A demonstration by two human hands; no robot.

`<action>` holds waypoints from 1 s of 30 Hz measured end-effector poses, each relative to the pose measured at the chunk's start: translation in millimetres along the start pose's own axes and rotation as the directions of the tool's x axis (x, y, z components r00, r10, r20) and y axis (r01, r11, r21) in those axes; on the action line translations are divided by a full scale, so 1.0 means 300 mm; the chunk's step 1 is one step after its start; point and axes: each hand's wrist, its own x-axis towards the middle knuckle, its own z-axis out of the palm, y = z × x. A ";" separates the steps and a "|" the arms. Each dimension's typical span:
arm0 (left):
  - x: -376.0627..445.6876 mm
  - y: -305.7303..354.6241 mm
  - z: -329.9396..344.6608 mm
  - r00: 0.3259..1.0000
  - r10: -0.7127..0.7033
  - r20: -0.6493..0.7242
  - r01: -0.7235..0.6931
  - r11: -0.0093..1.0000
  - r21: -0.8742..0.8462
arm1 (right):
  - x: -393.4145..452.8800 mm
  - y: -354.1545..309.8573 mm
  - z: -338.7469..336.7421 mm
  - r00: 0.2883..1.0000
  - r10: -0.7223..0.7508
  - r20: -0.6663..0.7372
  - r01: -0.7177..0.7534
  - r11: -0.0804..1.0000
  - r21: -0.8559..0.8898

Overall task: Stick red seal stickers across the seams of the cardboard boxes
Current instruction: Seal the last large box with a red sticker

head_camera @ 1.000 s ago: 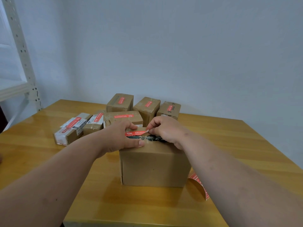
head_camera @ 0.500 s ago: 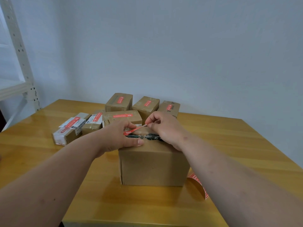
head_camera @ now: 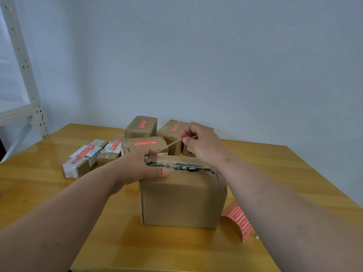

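Head view: two bare forearms are reaching over a wooden table [head_camera: 59, 173].
Sticker sheet: a curled backing strip [head_camera: 238, 220] is lying just right of the box.
Near box: a cardboard box [head_camera: 182, 201] is standing upright, dark printed tape running along its top seam.
Left hand: the left hand [head_camera: 137, 167] is gripping the box's top left edge, thumb pressing the front face.
Right hand: the right hand [head_camera: 202, 144] is pinching a red seal sticker [head_camera: 173, 143] (seen edge-on) above the box top.
Far boxes: six sealed boxes [head_camera: 144, 145] are sitting behind.

Soft even daylight — glare on table [head_camera: 59, 173] top, wide-angle edge bending, slight softness.
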 end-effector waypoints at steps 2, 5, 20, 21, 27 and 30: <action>-0.010 0.006 -0.003 1.000 0.031 -0.003 -0.031 0.991 -0.128 | -0.013 0.021 -0.006 1.000 0.018 -0.001 -0.018 1.000 0.014; -0.020 0.031 -0.003 0.995 0.066 -0.075 -0.082 0.969 -0.233 | -0.029 0.039 -0.012 0.999 0.028 -0.019 -0.027 0.998 0.050; -0.020 0.078 -0.015 0.988 -0.009 -0.157 -0.026 0.975 -0.222 | -0.068 0.019 -0.033 0.995 -0.032 -0.091 0.041 0.995 0.096; -0.019 0.078 -0.017 0.985 -0.005 -0.170 -0.037 0.969 -0.243 | -0.072 0.020 -0.036 0.996 -0.024 -0.080 0.033 0.994 0.108; -0.029 0.070 -0.019 0.962 0.087 -0.259 -0.115 0.989 -0.093 | -0.077 0.041 -0.051 0.965 0.244 -0.095 -0.189 0.900 0.392; -0.038 0.079 -0.006 0.954 0.128 -0.271 -0.140 0.990 -0.024 | -0.073 0.061 -0.043 0.946 0.323 -0.016 -0.294 0.880 0.374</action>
